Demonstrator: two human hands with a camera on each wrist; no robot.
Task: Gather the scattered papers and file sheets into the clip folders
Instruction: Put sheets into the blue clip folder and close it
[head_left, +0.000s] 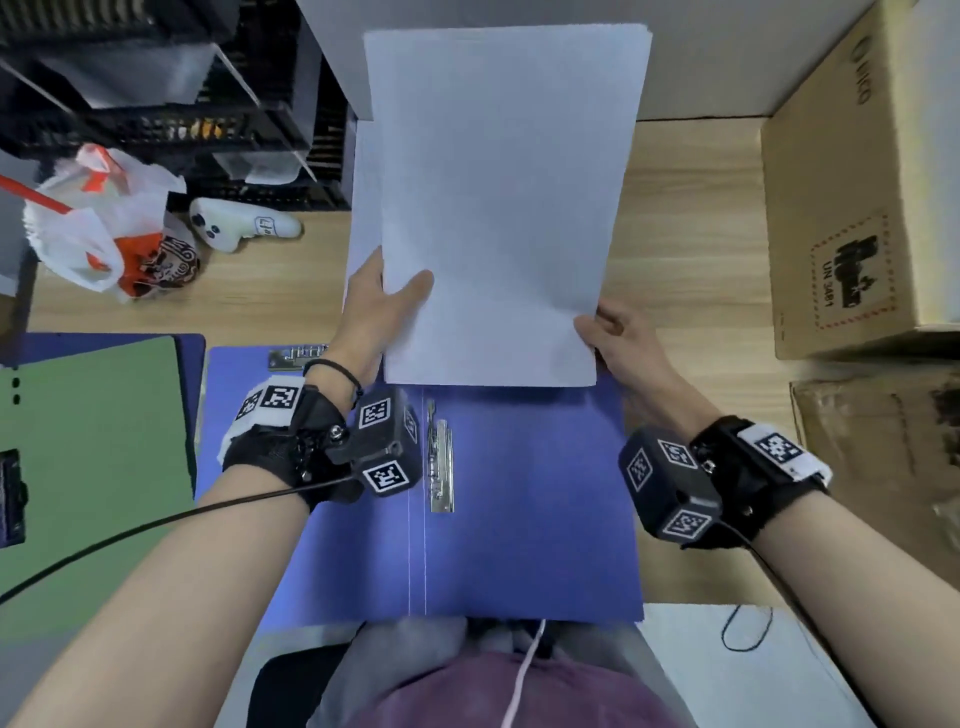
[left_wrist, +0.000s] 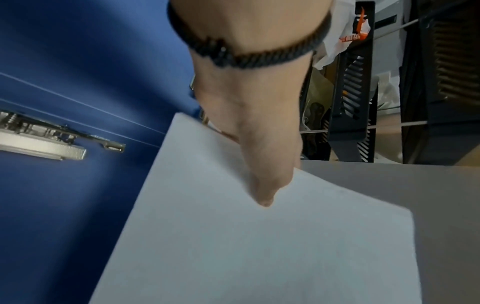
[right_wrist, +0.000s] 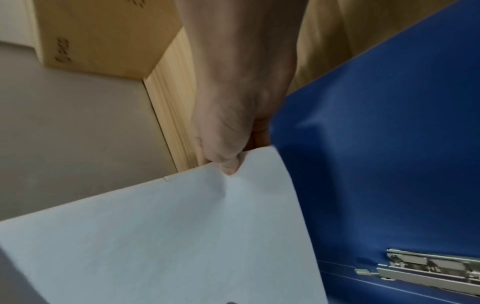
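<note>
Both our hands hold one stack of white papers (head_left: 498, 208) above the desk (head_left: 685, 234). Its long axis runs away from us, and its near short edge hangs just over the far edge of the open blue folder (head_left: 519, 509). The far short edge reaches over a grey panel (head_left: 727, 57) at the back.

Our left hand (head_left: 382, 306) grips the left near corner: the thumb lies flat on top of the sheets and the fingers go under them, where we cannot see them. Our right hand (head_left: 621, 338) pinches the right near corner, thumb tip on top, fingers below. Both forearms reach forward over the folder, with the wrists a little raised.

The folder lies open before us with its metal clip (head_left: 440, 457) near the spine, uncovered by the papers. A green folder (head_left: 98, 467) lies to the left, touching or overlapping the blue one. On the right a cardboard box (head_left: 852, 208) stands near the papers' right edge, with bare wood between. On the left a white bag (head_left: 98, 228) and a white controller (head_left: 239, 226) lie on the desk, apart from the papers.
</note>
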